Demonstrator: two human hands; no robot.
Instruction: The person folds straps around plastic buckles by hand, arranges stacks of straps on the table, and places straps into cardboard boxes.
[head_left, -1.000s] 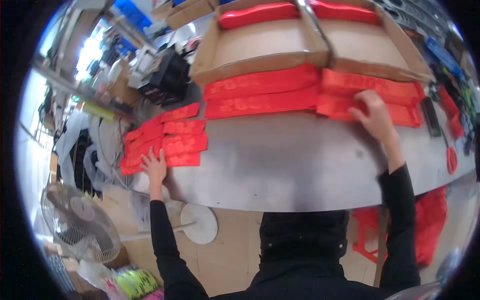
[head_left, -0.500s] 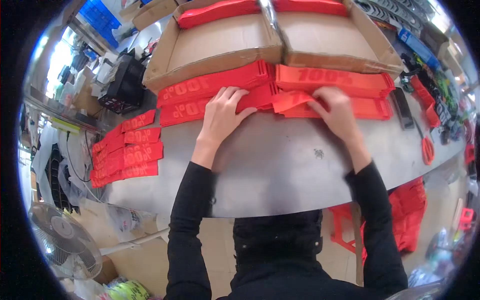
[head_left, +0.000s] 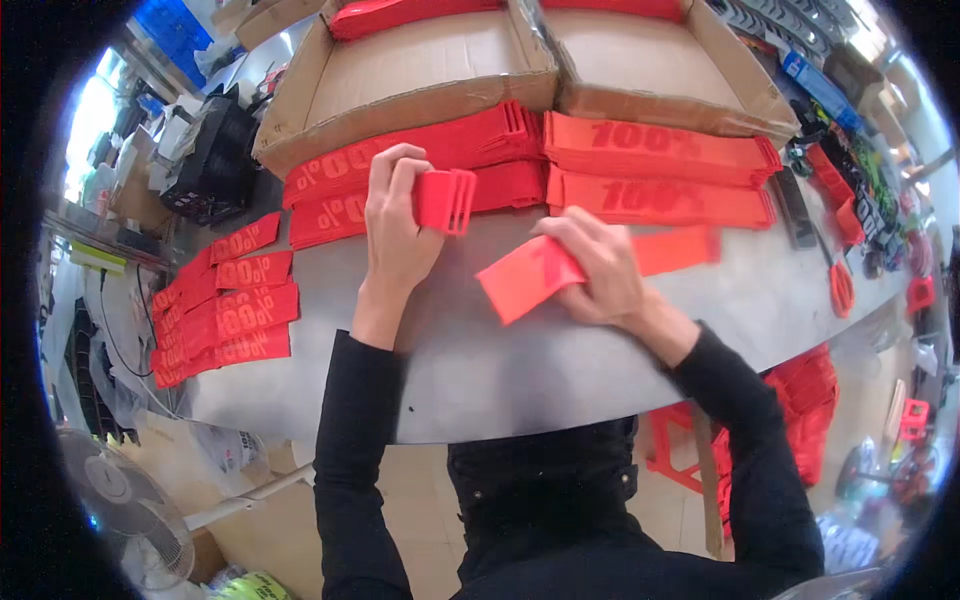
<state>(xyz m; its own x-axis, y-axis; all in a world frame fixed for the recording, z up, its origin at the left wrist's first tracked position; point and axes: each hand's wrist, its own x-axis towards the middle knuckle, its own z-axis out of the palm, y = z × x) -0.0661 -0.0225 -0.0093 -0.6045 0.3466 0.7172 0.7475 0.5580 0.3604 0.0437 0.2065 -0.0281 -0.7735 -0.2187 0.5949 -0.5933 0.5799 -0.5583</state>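
My left hand [head_left: 398, 225] is closed on a red slotted piece [head_left: 446, 201], raised in front of the left stack of red strips [head_left: 345, 214]. Closer to the table's middle, my right hand [head_left: 600, 265] grips an orange-red strip [head_left: 532, 278]; one end points left and the other extends right behind the hand. Behind my right hand lie two stacks of orange-red strips, the front one [head_left: 660, 202] and the rear one [head_left: 655, 147], marked "100%". Another stack [head_left: 440, 145] lies behind my left hand.
Two cardboard trays [head_left: 660, 100] stand behind the stacks. Shorter red strips [head_left: 240, 312] overlap at the table's left. Red-handled scissors [head_left: 841, 290] and a dark flat object [head_left: 795, 208] lie at the right. A fan [head_left: 125, 500] stands lower left.
My left hand has lifted off the stack with a red slotted piece in it. My right hand has come toward me and left, pulling the orange-red strip away from the front right stack.
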